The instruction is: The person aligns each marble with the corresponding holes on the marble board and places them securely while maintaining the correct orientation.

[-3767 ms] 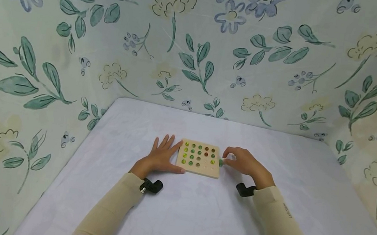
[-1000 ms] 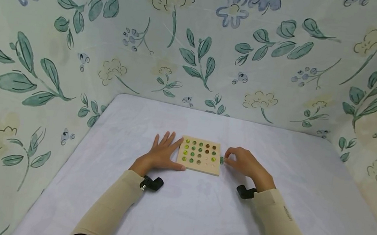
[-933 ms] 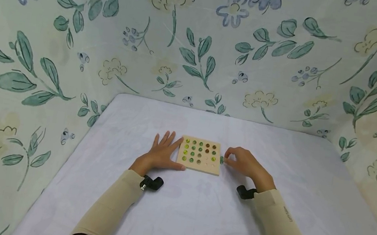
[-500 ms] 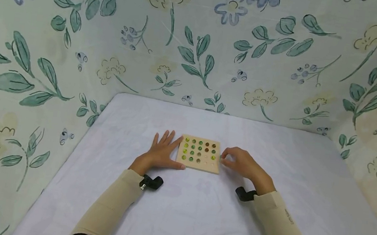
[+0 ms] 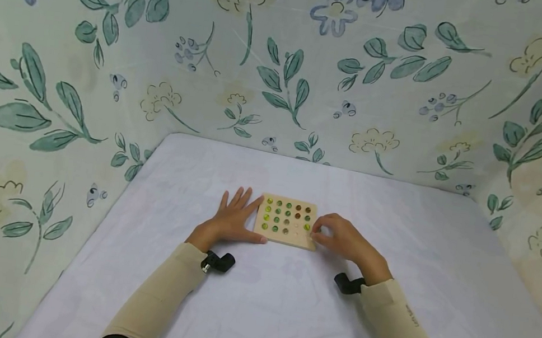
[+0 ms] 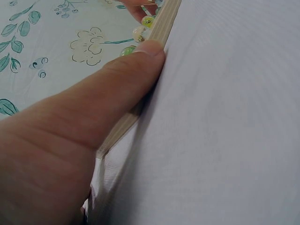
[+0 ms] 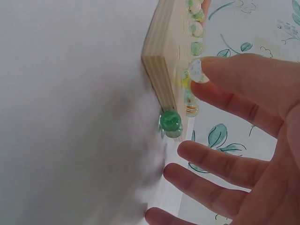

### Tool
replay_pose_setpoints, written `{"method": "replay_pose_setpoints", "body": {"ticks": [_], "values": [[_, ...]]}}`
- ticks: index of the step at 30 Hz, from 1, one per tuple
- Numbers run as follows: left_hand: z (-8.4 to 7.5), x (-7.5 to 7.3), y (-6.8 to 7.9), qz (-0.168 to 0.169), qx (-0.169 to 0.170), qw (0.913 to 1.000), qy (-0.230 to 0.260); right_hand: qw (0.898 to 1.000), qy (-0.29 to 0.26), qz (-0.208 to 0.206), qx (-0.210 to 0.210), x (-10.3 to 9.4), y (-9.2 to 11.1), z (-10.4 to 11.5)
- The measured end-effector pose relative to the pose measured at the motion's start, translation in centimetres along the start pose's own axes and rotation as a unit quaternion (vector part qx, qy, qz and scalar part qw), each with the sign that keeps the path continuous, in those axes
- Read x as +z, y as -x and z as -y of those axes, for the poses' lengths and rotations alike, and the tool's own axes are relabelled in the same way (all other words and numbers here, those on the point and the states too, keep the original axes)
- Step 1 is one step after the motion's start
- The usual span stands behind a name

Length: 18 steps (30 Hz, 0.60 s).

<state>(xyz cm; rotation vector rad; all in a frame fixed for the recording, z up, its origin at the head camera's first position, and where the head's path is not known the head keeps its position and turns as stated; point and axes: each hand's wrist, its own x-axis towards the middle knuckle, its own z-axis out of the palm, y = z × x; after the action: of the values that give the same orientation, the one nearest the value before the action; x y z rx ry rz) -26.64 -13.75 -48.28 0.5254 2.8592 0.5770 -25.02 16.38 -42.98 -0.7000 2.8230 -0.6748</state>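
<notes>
A pale wooden board [image 5: 290, 240] lies on the table, its round hollows mostly filled with yellow, green and brown glass marbles. My left hand [image 5: 230, 224] rests at its left side with fingers spread. In the left wrist view, the left thumb [image 6: 133, 68] presses against the board's side edge. Over the right edge of the board, my right hand [image 5: 345, 240] pinches a clear, whitish marble [image 7: 197, 71] between thumb and index finger; the other fingers are extended. Green marbles [image 7: 170, 120] sit on the cloth against the board's edge, below that hand.
A white cloth [image 5: 264, 309] covers the table. Behind it and along the sides hangs a floral-patterned curtain [image 5: 163, 54]. Black wrist cameras [image 5: 220, 263] are strapped over the beige sleeves [image 5: 154, 295].
My right hand has moved left from beside the board to over its right edge, and now holds a clear marble. The left hand has stayed in place on the board.
</notes>
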Motion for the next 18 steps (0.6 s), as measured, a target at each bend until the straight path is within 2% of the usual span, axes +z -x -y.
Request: {"method": "replay_pose_setpoints", "body": {"ticks": [6, 18], "values": [[-0.01, -0.01, 0.07, -0.001, 0.002, 1.0000, 0.001, 1.000, 0.000, 0.004, -0.006, 0.03, -0.10, 0.41], [0.04, -0.05, 0.14, 0.000, 0.004, 1.0000, 0.007, 1.000, 0.021, 0.015, 0.017, 0.14, -0.56, 0.87]]}}
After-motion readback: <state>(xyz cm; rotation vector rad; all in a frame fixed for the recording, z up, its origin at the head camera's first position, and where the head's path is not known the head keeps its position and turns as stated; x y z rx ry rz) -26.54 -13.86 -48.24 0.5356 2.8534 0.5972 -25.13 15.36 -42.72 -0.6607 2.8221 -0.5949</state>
